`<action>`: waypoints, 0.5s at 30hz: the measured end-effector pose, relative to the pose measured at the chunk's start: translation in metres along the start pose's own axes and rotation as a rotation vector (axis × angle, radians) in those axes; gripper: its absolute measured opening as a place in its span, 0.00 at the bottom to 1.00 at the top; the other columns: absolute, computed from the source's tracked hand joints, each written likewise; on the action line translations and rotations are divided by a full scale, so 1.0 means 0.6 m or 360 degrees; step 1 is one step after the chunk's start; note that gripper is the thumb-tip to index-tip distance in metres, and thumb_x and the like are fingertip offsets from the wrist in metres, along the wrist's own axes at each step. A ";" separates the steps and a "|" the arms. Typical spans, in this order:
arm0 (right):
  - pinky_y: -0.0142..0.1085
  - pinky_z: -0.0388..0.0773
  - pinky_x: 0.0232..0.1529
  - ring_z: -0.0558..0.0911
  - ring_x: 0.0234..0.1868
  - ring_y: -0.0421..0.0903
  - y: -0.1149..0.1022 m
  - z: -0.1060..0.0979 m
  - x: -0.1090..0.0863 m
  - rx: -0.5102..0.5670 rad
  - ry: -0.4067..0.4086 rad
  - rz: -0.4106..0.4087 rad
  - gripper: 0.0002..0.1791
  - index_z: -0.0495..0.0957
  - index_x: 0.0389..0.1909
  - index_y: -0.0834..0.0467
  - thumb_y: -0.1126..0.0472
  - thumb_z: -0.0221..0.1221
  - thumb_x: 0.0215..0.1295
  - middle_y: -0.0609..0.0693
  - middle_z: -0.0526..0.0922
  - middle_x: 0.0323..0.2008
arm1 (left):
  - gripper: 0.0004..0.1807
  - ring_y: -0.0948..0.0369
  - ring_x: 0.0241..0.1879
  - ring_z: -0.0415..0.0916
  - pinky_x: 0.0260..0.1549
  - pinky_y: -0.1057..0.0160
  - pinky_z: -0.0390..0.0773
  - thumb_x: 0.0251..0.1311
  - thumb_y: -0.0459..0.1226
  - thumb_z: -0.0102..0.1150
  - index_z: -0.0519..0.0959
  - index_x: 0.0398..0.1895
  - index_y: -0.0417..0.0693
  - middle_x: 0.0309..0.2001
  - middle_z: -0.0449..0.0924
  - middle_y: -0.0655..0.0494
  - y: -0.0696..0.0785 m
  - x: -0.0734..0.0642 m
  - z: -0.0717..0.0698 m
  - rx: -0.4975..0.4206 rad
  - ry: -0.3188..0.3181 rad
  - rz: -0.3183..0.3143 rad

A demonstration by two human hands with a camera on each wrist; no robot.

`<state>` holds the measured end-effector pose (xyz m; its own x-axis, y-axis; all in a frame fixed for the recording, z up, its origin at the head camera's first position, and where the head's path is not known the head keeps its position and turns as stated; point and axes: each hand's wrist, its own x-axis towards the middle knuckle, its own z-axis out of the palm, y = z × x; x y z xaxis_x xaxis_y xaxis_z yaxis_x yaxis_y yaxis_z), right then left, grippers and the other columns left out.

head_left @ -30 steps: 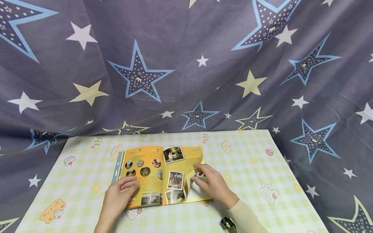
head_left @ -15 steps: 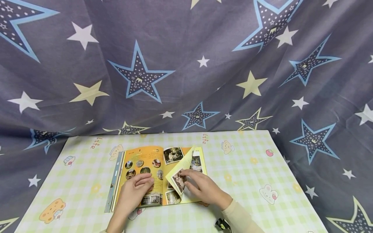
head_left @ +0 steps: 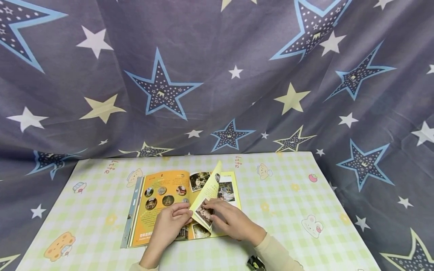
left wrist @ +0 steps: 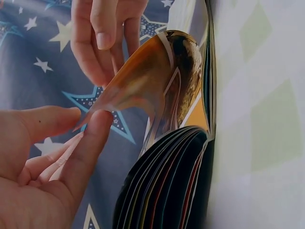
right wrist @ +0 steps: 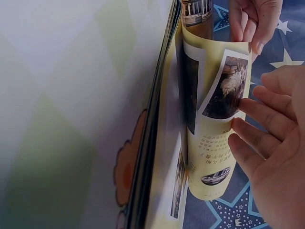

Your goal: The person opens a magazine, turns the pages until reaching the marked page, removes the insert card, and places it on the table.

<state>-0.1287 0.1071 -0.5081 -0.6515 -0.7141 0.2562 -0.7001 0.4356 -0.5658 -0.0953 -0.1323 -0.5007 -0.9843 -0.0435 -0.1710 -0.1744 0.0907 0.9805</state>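
An open magazine (head_left: 149, 222) with orange and yellow photo pages lies on the table. One of its right-hand pages (head_left: 208, 192) is lifted and curls over toward the left. My left hand (head_left: 171, 225) pinches the edge of that page between thumb and finger, as the left wrist view shows. Against the yellow back of the same page, my right hand (right wrist: 281, 133) rests its nearly straight fingers. Beneath the lifted page, the following page (head_left: 226, 191) with a photo shows at the right.
A tablecloth (head_left: 278, 210) with green checks and cartoon figures covers the table. Behind it hangs a dark star-patterned curtain (head_left: 190, 131). A small black object (head_left: 255, 262) sits by the right sleeve at the front edge.
The page has lifted from the right side and curled further left. My left hand has moved right from the left page to the page's edge; my right hand has moved slightly left.
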 end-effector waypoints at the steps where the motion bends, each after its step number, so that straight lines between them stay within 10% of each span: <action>1: 0.43 0.61 0.72 0.67 0.70 0.46 0.000 0.000 0.000 -0.0001 0.0004 -0.0007 0.21 0.71 0.69 0.53 0.60 0.53 0.77 0.50 0.70 0.69 | 0.16 0.52 0.35 0.87 0.34 0.63 0.86 0.60 0.28 0.67 0.82 0.51 0.32 0.37 0.86 0.45 0.000 0.001 0.001 0.0002 0.0005 -0.0003; 15: 0.43 0.67 0.69 0.69 0.69 0.48 0.012 -0.009 -0.015 -0.0107 0.0083 0.0054 0.29 0.64 0.72 0.59 0.56 0.58 0.74 0.53 0.70 0.69 | 0.14 0.53 0.34 0.87 0.34 0.62 0.87 0.62 0.27 0.66 0.83 0.51 0.36 0.38 0.86 0.45 0.007 -0.011 -0.037 0.0075 0.0114 -0.0060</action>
<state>-0.1294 0.1196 -0.5100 -0.6882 -0.6696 0.2794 -0.6943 0.4961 -0.5213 -0.0892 -0.1535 -0.4932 -0.9728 -0.1187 -0.1990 -0.2143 0.1344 0.9675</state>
